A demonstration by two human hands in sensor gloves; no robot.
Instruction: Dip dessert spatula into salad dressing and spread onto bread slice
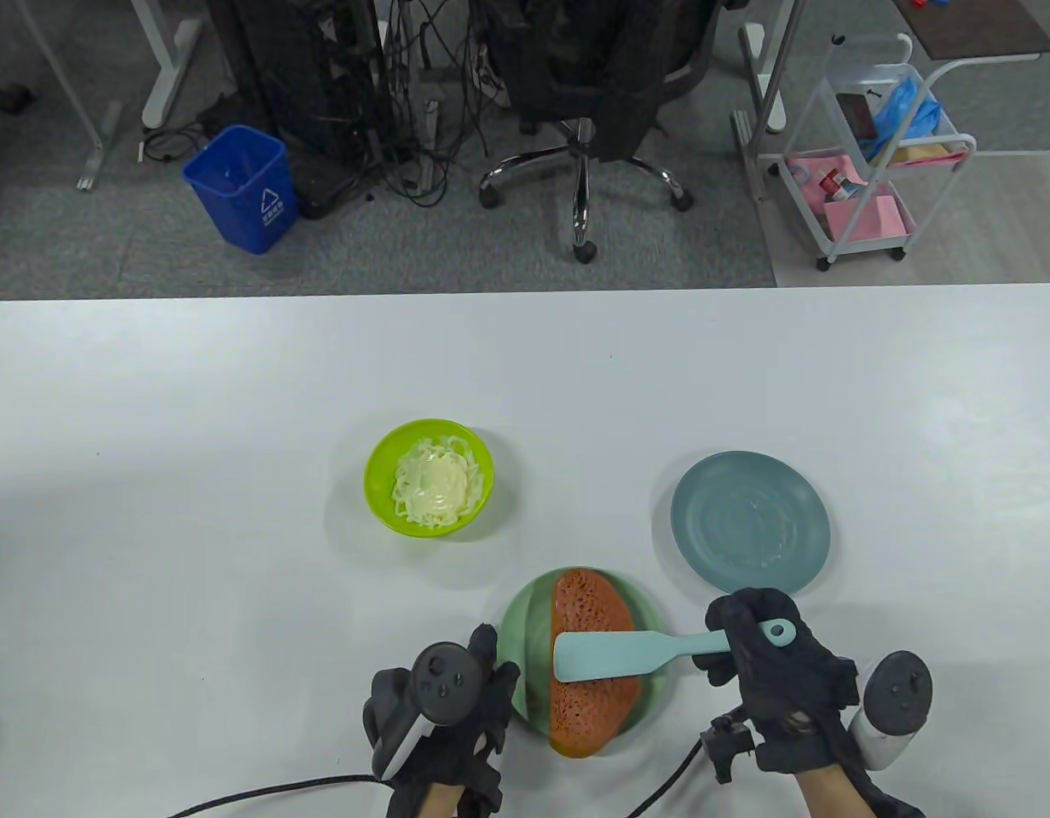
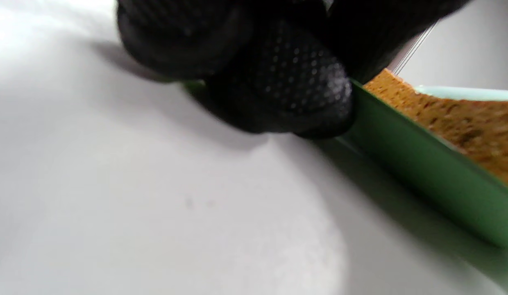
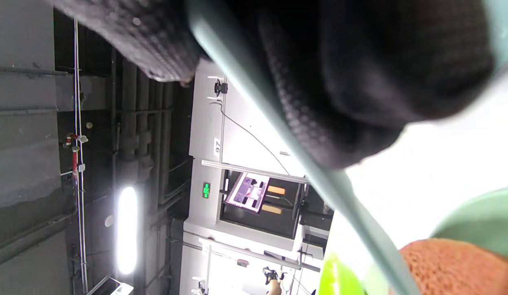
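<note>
White tabletop (image 1: 193, 409), seen from above. Landmark: green plate (image 1: 525, 635) near the tabletop's front edge, centre.

Bread slice (image 1: 589, 605) lies on the green plate, long axis running away from the person, brown and porous, covering the plate's right half and overhanging the near rim a little.

Dessert spatula (image 1: 610, 654), pale teal, lies crosswise over the bread slice; blade flat above the slice's middle, handle running off the plate's right side. Whether the blade touches the bread cannot be told from the table view. No dressing visible on the blade's upper face.

Right hand (image 1: 768, 660), just right of the green plate, fingers curled round the spatula handle; the handle's end with its hanging hole shows on top of the glove. Right wrist view: handle passes under the gloved fingers, with the bread and plate rim at the lower right.

Left hand (image 1: 444, 694) at the green plate's left rim. Left wrist view: a gloved fingertip (image 2: 295, 82) sits against the rim's edge and on the tabletop, bread behind it. Blurred; whether the hand pinches the rim or only touches it I cannot tell.

Lime green bowl (image 1: 429, 477) with salad dressing (image 1: 435, 481), pale and creamy, sits beyond and left of the green plate, apart from it.

Grey-blue plate (image 1: 749, 521) beyond and right of the green plate, near the right hand.
</note>
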